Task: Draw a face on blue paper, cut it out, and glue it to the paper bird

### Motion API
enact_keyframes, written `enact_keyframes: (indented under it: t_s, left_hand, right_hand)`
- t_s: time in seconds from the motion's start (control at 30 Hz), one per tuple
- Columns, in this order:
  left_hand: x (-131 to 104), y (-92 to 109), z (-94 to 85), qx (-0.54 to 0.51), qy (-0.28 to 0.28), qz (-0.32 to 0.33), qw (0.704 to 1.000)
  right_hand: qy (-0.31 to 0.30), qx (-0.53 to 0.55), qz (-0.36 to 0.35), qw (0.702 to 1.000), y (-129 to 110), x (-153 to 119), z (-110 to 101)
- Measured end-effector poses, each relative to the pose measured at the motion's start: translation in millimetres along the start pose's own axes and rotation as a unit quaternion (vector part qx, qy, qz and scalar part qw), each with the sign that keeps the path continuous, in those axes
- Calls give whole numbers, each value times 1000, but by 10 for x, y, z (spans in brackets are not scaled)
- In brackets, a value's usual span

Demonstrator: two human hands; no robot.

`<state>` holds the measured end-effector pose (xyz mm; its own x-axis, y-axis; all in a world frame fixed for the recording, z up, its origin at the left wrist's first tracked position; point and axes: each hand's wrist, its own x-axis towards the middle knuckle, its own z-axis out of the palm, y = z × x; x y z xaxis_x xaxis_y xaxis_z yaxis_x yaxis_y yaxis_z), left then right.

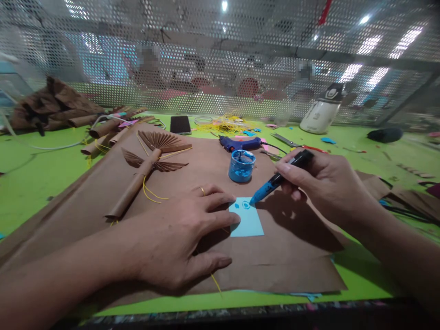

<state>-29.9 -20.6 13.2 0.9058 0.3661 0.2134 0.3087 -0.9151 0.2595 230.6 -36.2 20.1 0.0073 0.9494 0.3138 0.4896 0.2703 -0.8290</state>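
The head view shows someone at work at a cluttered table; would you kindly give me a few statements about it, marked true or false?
1. The right hand holds a marker. True.
2. The left hand holds the scissors. False: the left hand rests against the light-blue sheet.
3. The blue-smeared jar stands nearer the camera than the glue gun. True.
4. The light-blue sheet is blank. False: it bears blue marks near its top edge.
5. The white bottle stands right of the phone in the picture. True.
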Motion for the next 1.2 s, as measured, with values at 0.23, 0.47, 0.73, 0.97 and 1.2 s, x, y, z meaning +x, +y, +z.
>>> enact_keyframes:
  t_s: [0.23,0.47,0.73,0.97,1.2]
  left_hand:
    - [7,6,4,4,-1,3,1000]
    - [15,-6,-6,-3,3,7,1000]
    - [10,-3,7,-4,1,-2,1000]
    - [12,-1,-6,-1,-13,2,1000]
    - [11,-9,0,8,-13,3,1000]
  right_hand:
    - [-1,-12,-10,1000,-14,-30,-14]
    - [36,2,1,999,1,-24,10]
    - [11,-27,-31,999,11,-17,8]
    - [8,-23,-16,1000,-28,-50,-1]
    - [50,1,9,999,-23,-34,-3]
